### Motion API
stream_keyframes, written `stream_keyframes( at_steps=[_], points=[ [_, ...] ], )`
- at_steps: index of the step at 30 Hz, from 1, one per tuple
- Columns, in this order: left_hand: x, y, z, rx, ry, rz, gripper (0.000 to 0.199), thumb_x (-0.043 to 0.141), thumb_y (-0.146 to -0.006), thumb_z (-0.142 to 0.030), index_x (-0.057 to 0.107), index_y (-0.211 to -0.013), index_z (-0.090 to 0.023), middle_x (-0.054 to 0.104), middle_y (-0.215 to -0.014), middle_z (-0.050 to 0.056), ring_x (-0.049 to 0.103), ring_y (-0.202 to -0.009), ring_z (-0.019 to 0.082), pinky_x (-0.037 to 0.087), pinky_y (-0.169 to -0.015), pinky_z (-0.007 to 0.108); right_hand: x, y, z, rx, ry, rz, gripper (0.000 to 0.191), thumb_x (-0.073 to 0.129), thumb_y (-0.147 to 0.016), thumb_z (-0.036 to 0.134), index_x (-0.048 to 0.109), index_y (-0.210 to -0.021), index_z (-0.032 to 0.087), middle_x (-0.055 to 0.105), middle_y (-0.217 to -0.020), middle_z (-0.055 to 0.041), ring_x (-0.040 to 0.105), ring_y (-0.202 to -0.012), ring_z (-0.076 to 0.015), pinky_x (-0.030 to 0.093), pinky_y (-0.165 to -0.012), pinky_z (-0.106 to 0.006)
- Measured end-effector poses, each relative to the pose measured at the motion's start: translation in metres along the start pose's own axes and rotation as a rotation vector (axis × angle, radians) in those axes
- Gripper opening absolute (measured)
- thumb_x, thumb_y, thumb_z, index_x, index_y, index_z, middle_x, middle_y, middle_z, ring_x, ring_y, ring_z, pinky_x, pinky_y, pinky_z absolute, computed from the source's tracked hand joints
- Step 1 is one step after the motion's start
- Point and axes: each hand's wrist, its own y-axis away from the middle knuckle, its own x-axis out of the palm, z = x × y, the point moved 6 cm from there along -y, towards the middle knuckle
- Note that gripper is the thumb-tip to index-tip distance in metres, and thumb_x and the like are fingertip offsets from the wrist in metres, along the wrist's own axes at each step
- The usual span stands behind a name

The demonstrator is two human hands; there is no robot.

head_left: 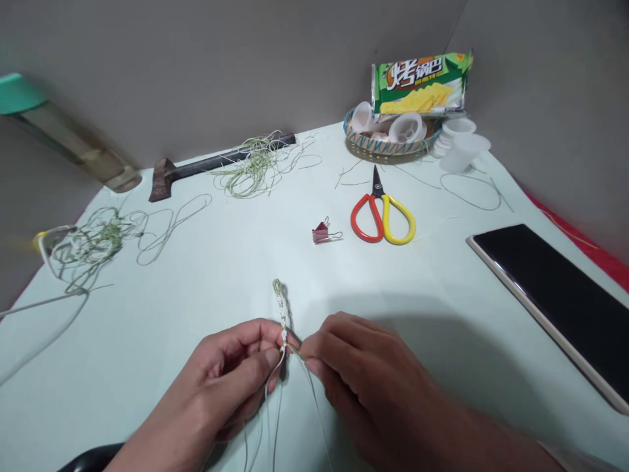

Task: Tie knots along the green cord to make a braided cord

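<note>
Knotted cord (282, 314), pale green and white, stands upright just above the hands, over the near part of the worktop (196, 275). Left hand (221, 380): thumb and fingers closed in a tight pinch on the lower end of the knots. Right hand (363, 373): fingers curled, their tips pinching a green strand (295, 349) against the knots, with the 2 hands touching there. Loose strands (278, 419) hang below both hands. Centre: closed red-and-yellow scissors (382, 213), with a small red binder clip (322, 232) just left of them. Far edge: woven basket (373, 149) holding white spools (407, 128), with a cracker packet (420, 84) propped at its back and stacked plastic cups (464, 152) just right of it. Far left: tangled cord (250, 167) lying across the handle of a rusty hatchet (164, 178), and a second tangle (93, 242) nearer the left edge. Right: dark-screened phone (550, 308), lying flat.
</note>
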Motion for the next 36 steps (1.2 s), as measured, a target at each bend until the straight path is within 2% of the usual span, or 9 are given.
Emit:
stream_keyframes(
  at_steps=[4,11,18,23,25,28,32,35,36],
  points=[
    [0.004,-0.001,-0.001,-0.01,0.036,0.013,0.041,0.082,-0.083,-0.062,0.066,-0.09,-0.025,0.042,-0.072,-0.006,0.02,-0.06,0.012,0.017,-0.05,0.023,-0.002,0.0,0.0,-0.017,0.002,-0.012,0.025,0.048,-0.097,0.005,0.066,-0.085,0.016,0.067,-0.079,-0.0026,0.062,-0.071,-0.015,0.047,-0.067,-0.028],
    [0.002,-0.003,-0.004,0.084,-0.048,0.003,0.042,0.074,-0.091,-0.06,0.058,-0.081,-0.023,0.038,-0.068,-0.007,0.023,-0.061,0.012,0.026,-0.049,0.019,-0.004,0.002,0.005,0.014,0.047,-0.057,0.025,0.05,-0.096,0.007,0.061,-0.077,0.018,0.063,-0.071,0.0019,0.057,-0.063,-0.0118,0.042,-0.063,-0.027],
    [0.003,-0.003,-0.004,0.063,0.0,0.032,0.043,0.076,-0.089,-0.063,0.065,-0.084,-0.022,0.045,-0.072,-0.005,0.03,-0.065,0.013,0.032,-0.055,0.018,0.001,0.002,0.014,-0.059,-0.004,-0.068,0.022,0.05,-0.092,0.005,0.059,-0.08,0.021,0.064,-0.065,0.0038,0.056,-0.058,-0.0115,0.044,-0.06,-0.026],
    [0.002,-0.003,-0.003,0.026,-0.014,0.012,0.041,0.078,-0.087,-0.061,0.065,-0.084,-0.023,0.035,-0.063,-0.008,0.018,-0.055,0.01,0.017,-0.044,0.019,-0.009,0.005,0.013,0.015,0.079,-0.071,0.031,0.048,-0.086,0.0,0.063,-0.097,0.024,0.072,-0.076,0.0011,0.066,-0.066,-0.017,0.052,-0.066,-0.029],
    [0.002,-0.002,-0.003,0.014,-0.025,0.002,0.041,0.079,-0.085,-0.061,0.064,-0.084,-0.023,0.033,-0.062,-0.009,0.016,-0.053,0.01,0.013,-0.043,0.021,-0.017,0.008,0.017,-0.022,0.151,-0.093,0.044,0.05,-0.076,-0.003,0.063,-0.108,0.024,0.074,-0.081,-0.0004,0.068,-0.07,-0.0201,0.054,-0.069,-0.031],
    [0.003,-0.002,-0.005,0.012,-0.033,0.008,0.04,0.081,-0.083,-0.057,0.06,-0.08,-0.023,0.031,-0.06,-0.009,0.016,-0.053,0.01,0.013,-0.043,0.022,-0.02,0.008,0.019,-0.075,0.226,-0.049,0.051,0.051,-0.067,-0.004,0.063,-0.108,0.024,0.073,-0.084,-0.0021,0.067,-0.073,-0.0221,0.055,-0.072,-0.034],
    [0.005,-0.002,-0.008,0.026,-0.056,0.024,0.042,0.077,-0.086,-0.059,0.056,-0.078,-0.023,0.03,-0.059,-0.009,0.017,-0.053,0.011,0.014,-0.044,0.024,-0.011,0.006,0.015,-0.1,0.27,-0.029,0.026,0.054,-0.08,-0.001,0.062,-0.089,0.022,0.07,-0.093,-0.0054,0.064,-0.084,-0.0226,0.053,-0.08,-0.037],
    [0.005,-0.002,-0.009,0.058,-0.068,0.026,0.043,0.073,-0.088,-0.06,0.055,-0.078,-0.023,0.03,-0.06,-0.01,0.017,-0.053,0.011,0.013,-0.045,0.025,-0.007,0.009,0.017,-0.141,0.334,-0.121,0.005,0.063,-0.096,0.021,0.062,-0.092,0.022,0.068,-0.102,-0.0062,0.059,-0.093,-0.0256,0.047,-0.087,-0.044],
    [0.005,-0.003,-0.009,0.068,-0.065,0.026,0.041,0.074,-0.087,-0.058,0.055,-0.078,-0.023,0.031,-0.06,-0.01,0.017,-0.054,0.011,0.013,-0.045,0.026,-0.005,0.01,0.018,-0.151,0.363,-0.145,0.008,0.066,-0.097,0.028,0.062,-0.093,0.022,0.068,-0.101,-0.0055,0.058,-0.092,-0.0258,0.044,-0.086,-0.045]
  ],
)
